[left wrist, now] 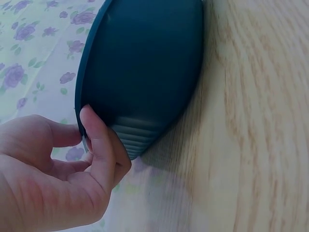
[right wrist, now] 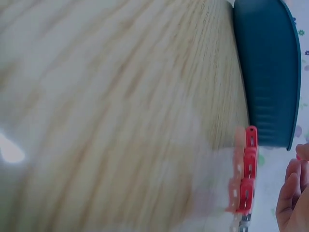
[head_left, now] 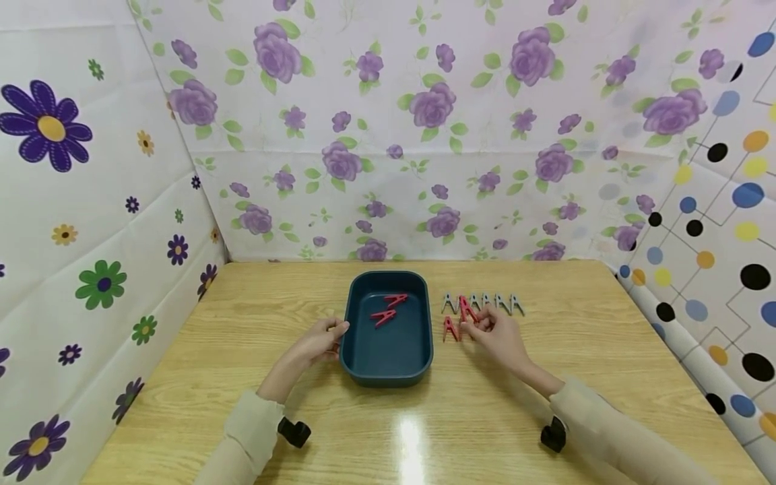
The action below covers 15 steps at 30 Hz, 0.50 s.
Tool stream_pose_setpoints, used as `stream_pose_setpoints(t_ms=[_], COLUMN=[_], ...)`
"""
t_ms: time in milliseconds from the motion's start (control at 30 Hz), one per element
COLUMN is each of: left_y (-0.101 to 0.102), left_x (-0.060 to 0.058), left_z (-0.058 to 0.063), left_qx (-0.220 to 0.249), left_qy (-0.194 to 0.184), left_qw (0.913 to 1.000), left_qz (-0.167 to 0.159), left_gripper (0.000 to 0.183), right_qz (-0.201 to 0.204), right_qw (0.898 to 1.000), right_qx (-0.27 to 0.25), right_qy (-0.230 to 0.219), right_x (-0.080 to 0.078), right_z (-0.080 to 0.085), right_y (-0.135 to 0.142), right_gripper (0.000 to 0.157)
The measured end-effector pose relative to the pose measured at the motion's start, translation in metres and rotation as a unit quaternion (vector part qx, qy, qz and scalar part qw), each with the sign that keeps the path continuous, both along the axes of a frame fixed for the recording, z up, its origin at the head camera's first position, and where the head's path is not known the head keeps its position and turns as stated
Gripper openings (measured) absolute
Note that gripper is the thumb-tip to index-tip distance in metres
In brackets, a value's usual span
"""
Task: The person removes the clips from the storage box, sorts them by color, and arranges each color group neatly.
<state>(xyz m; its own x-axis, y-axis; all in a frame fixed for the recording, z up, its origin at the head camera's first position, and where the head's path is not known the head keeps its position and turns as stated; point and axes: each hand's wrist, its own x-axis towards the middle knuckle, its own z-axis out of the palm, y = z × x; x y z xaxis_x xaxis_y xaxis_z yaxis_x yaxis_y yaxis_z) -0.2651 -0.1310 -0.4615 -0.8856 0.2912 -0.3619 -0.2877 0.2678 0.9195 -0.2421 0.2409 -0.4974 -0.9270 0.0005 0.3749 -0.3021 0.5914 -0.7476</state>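
A dark teal plastic bin (head_left: 386, 378) stands on the wooden table, with two red clothespins (head_left: 383, 315) lying inside. My left hand (head_left: 319, 339) grips its left rim, thumb on one side of the wall and curled fingers on the other, as the left wrist view (left wrist: 72, 169) shows of the bin wall (left wrist: 145, 63). To the right of the bin, my right hand (head_left: 500, 337) pinches a red clothespin (head_left: 467, 308), raised above the row. Below it, more red clothespins (head_left: 450, 329) stand on the table, partly hidden by the hand.
Behind the red ones runs a row of several grey-blue clothespins (head_left: 499, 301). The table (head_left: 279, 289) ends at a flower-print cloth (head_left: 388, 202) at the back, with patterned cloths on both sides.
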Motion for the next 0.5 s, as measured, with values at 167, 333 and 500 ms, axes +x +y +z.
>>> stream_pose_setpoints(t_ms=[167, 333, 500], left_y=[-0.002, -0.003, -0.003], left_x=[-0.002, -0.004, -0.004], left_z=[-0.002, -0.004, -0.004], left_qx=[0.002, 0.005, 0.005], left_qy=[0.002, 0.002, -0.001], left_qw=[1.0000, 0.9999, 1.0000], left_qz=[-0.002, -0.009, -0.009], left_gripper=[0.030, 0.031, 0.031], right_qz=[0.000, -0.010, -0.018], right_qw=[1.000, 1.000, 0.999], right_qx=[-0.006, 0.017, 0.029], right_qy=[0.001, -0.003, -0.012], right_x=[0.001, 0.003, 0.005], right_z=[-0.003, -0.005, -0.006], right_y=[0.009, 0.016, 0.021], right_gripper=[0.025, 0.025, 0.025])
